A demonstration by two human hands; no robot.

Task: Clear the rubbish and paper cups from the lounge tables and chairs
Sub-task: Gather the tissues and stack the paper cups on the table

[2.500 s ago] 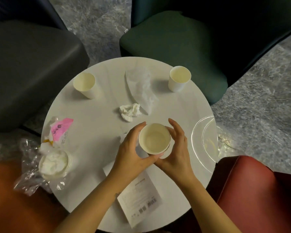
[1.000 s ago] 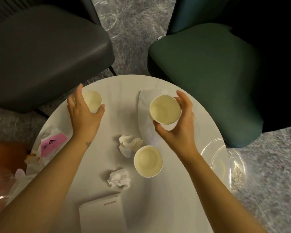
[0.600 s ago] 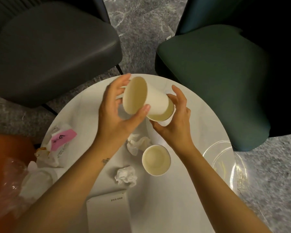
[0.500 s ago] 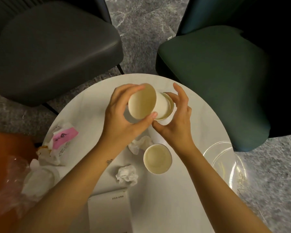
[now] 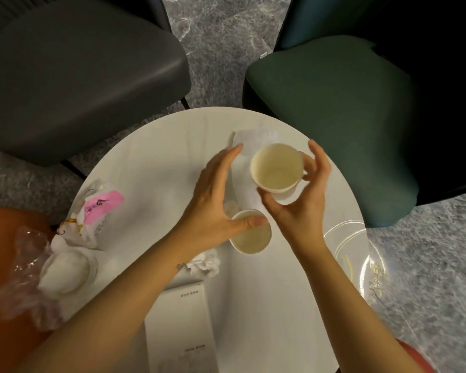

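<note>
At the left edge of the bench (image 5: 151, 168) lie a pink-labelled wrapper (image 5: 100, 208) and a clear bag of tissue (image 5: 62, 273). Your left hand (image 5: 213, 200) is in mid-frame, fingers spread and holding nothing, its thumb over the rim of a paper cup (image 5: 250, 239) standing on the bench. A crumpled tissue (image 5: 203, 263) lies just below. Right of centre, your right hand (image 5: 299, 203) grips the nested cups (image 5: 276, 168), raised above the bench, mouth up.
</note>
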